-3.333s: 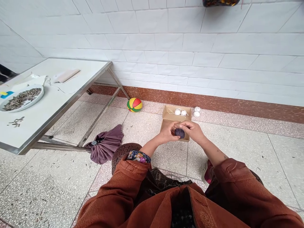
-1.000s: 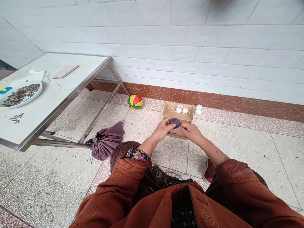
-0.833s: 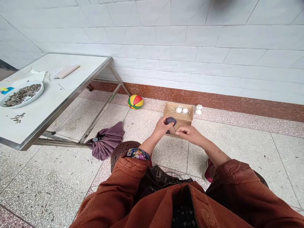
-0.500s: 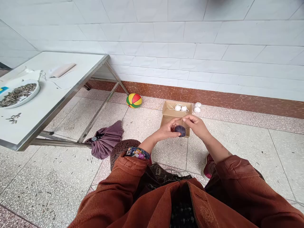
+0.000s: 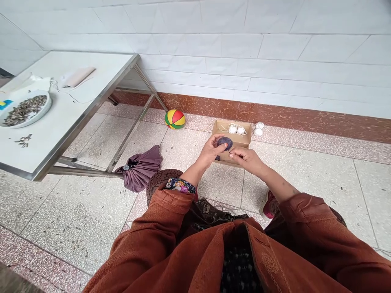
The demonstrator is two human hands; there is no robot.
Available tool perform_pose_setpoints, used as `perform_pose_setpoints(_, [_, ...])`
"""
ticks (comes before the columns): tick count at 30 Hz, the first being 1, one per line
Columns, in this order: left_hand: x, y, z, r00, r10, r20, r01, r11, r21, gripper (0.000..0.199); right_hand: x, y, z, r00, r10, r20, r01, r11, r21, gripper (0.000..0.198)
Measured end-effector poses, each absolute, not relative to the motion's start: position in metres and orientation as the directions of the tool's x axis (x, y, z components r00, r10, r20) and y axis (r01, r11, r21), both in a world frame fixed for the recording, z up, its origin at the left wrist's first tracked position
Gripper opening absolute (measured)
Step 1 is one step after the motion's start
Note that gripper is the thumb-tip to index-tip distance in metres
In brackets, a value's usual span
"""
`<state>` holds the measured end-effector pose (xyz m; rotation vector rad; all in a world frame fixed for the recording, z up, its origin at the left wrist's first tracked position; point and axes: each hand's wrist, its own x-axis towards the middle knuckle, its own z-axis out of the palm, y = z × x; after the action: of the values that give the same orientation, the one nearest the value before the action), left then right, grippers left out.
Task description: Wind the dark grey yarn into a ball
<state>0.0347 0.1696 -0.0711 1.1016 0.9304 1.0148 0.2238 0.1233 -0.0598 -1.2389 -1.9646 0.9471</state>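
Winding is best kept even above the tan rectangular cardboard box [image 5: 239, 142], round purple yarn ball [image 5: 224, 143] gripped by left hand [image 5: 209, 152], its strand [image 5: 229, 151] pinched by right hand [image 5: 247, 159].

Multicoloured ball [image 5: 175, 119] on the floor [image 5: 186, 152], white dish [image 5: 42, 113] on the metal-edged table [image 5: 62, 120].

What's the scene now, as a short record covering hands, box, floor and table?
left hand: holding dark purple yarn ball
right hand: pinching yarn strand just below ball
cardboard box: open on floor; two white yarn balls in far half
floor right of box: two more white yarn balls
table: white top, dish of sunflower seeds
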Motion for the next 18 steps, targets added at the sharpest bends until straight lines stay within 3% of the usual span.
perform_pose_setpoints(3, [0.036, 0.169, -0.075, 0.261, 0.962, -0.08, -0.003, 0.083, 0.997, 0.053, 0.224, 0.122, -0.054, -0.405, 0.908, 0.111, 0.442, 0.3, -0.845, 0.032])
perform_pose_setpoints(6, [0.037, 0.168, -0.077, 0.361, 0.927, -0.099, 0.049, 0.087, 0.995, 0.068, 0.226, 0.122, -0.047, -0.36, 0.924, 0.125, 0.414, 0.278, -0.867, 0.034])
perform_pose_setpoints(12, [0.033, 0.16, -0.067, 0.643, 0.756, -0.121, -0.064, 0.21, 0.976, 0.071, 0.23, 0.127, -0.047, -0.101, 0.981, 0.166, 0.392, 0.192, -0.9, 0.03])
perform_pose_setpoints(18, [0.03, 0.151, -0.054, 0.742, 0.665, -0.08, -0.256, 0.392, 0.884, 0.069, 0.23, 0.132, -0.065, -0.07, 0.995, 0.078, 0.445, 0.101, -0.89, 0.03])
